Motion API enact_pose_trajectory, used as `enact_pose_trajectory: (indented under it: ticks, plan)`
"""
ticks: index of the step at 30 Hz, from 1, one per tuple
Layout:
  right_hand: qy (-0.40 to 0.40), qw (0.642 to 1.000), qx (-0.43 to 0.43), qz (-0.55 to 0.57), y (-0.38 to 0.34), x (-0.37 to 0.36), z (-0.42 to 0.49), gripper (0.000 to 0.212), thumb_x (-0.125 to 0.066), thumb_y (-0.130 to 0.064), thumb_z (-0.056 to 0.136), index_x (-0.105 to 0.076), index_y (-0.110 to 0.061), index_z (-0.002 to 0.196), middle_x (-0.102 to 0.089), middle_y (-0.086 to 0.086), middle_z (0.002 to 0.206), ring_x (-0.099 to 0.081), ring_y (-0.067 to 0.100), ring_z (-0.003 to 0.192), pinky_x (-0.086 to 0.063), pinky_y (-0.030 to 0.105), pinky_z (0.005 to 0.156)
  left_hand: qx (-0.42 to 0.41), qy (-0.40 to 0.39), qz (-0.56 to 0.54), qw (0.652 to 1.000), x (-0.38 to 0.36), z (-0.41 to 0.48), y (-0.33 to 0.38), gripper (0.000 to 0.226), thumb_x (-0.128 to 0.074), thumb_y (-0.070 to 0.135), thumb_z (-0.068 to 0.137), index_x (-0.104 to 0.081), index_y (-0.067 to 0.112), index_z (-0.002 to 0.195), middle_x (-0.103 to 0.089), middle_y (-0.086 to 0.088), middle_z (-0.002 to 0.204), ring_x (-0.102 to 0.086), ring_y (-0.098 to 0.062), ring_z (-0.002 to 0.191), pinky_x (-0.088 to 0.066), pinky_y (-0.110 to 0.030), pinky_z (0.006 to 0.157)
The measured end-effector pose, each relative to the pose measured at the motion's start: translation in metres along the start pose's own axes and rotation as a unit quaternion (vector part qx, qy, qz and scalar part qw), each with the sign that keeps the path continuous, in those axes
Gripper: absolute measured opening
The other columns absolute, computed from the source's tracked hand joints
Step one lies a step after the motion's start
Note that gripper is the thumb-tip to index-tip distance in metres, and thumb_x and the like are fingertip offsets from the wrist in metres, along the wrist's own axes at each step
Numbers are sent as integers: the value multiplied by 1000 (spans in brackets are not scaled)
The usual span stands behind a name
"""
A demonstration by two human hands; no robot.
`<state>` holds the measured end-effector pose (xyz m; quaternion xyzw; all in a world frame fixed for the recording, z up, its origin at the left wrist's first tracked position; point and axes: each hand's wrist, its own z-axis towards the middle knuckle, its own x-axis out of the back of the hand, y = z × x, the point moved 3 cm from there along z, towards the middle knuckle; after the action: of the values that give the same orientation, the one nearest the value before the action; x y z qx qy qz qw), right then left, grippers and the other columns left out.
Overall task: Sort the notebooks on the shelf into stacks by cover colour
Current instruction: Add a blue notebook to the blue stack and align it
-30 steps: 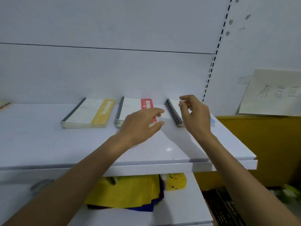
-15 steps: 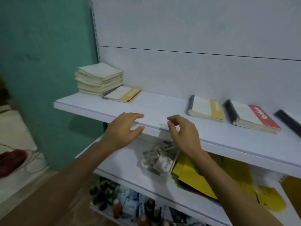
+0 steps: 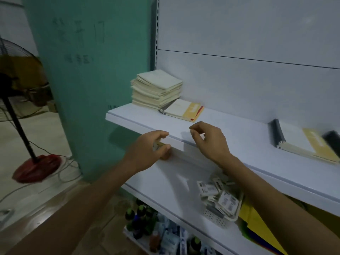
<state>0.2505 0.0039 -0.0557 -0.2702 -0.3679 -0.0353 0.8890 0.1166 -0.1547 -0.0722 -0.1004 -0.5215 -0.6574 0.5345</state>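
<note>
A tall stack of cream-covered notebooks (image 3: 156,89) stands at the left end of the white shelf (image 3: 239,129). Leaning against its foot lies a yellow-banded notebook (image 3: 184,110) with a red edge showing beneath it. A yellow-banded stack (image 3: 301,142) with dark spines sits far right, and a dark spine (image 3: 333,140) of another notebook is cut off at the frame edge. My left hand (image 3: 149,150) hovers at the shelf's front lip, fingers loosely curled and holding nothing. My right hand (image 3: 209,142) hangs just above the front edge, also holding nothing.
A green pillar (image 3: 92,70) borders the shelf on the left, with a standing fan (image 3: 18,107) on a red base beyond it. The lower shelf holds a white basket of tags (image 3: 219,201) and yellow sheets (image 3: 257,223). Bottles (image 3: 145,223) fill the bottom shelf.
The view has swung left along the shelf. Both hands left the red and far-right stacks and now hover, holding nothing, near the front edge below the cream stack.
</note>
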Motion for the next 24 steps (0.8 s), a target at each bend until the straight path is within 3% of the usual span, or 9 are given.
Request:
enact_pose_trajectory:
  ticks: [4, 9, 12, 15, 17, 20, 24]
  plan:
    - [-56, 997, 5, -46, 12, -36, 67, 31, -54, -29, 93, -58, -16, 121, -61, 5, 123, -57, 22, 109, -47, 35, 89, 15, -29, -12, 999, 10, 27, -23, 40, -63, 31, 89, -56, 23, 128, -59, 12, 120, -54, -1, 108, -38, -7, 81]
    - [-88, 991, -7, -101, 26, -77, 139, 53, -54, -40, 93, -44, -15, 138, -42, 10, 145, -39, 27, 132, -35, 37, 103, 22, -37, -43, 998, 28, 57, -48, 35, -62, 31, 90, -58, 24, 124, -62, 13, 115, -58, 1, 103, -45, -16, 86]
    - [-205, 956, -45, -203, 45, -108, 150, 76, -40, -62, 91, -22, -17, 150, -17, 10, 158, -18, 28, 144, -20, 42, 114, 32, -46, -78, 995, 25, 69, -63, 31, -61, 31, 90, -60, 26, 120, -65, 14, 109, -60, 5, 99, -47, -13, 86]
    - [-272, 929, -41, -247, 54, -116, 148, 69, -26, -59, 96, -18, -18, 151, -19, 11, 157, -19, 29, 143, -20, 42, 115, 20, -59, -71, 995, 15, 87, -70, 28, -62, 32, 90, -62, 26, 117, -63, 20, 107, -55, 14, 98, -38, 1, 80]
    - [-271, 934, -36, -228, 49, -107, 147, 58, -30, -49, 99, -26, -20, 149, -31, 9, 152, -32, 29, 137, -30, 39, 109, 19, -63, -85, 994, 8, 104, -75, 26, -61, 32, 90, -62, 27, 116, -61, 21, 107, -53, 14, 98, -35, 1, 80]
    - [-205, 954, -34, -217, 36, -91, 130, 49, -31, -45, 100, -39, -24, 143, -43, 2, 145, -41, 25, 131, -34, 35, 102, 21, -53, -135, 989, -6, 126, -83, 28, -61, 30, 91, -61, 23, 118, -61, 13, 112, -54, 1, 104, -39, -7, 85]
    - [-124, 975, -89, -161, 29, -76, 105, 45, -29, -47, 99, -48, -29, 137, -53, -2, 138, -50, 25, 122, -39, 33, 94, 33, -56, -228, 972, -15, 154, -81, 28, -60, 25, 92, -57, 22, 119, -60, 12, 110, -56, 1, 98, -40, -3, 77]
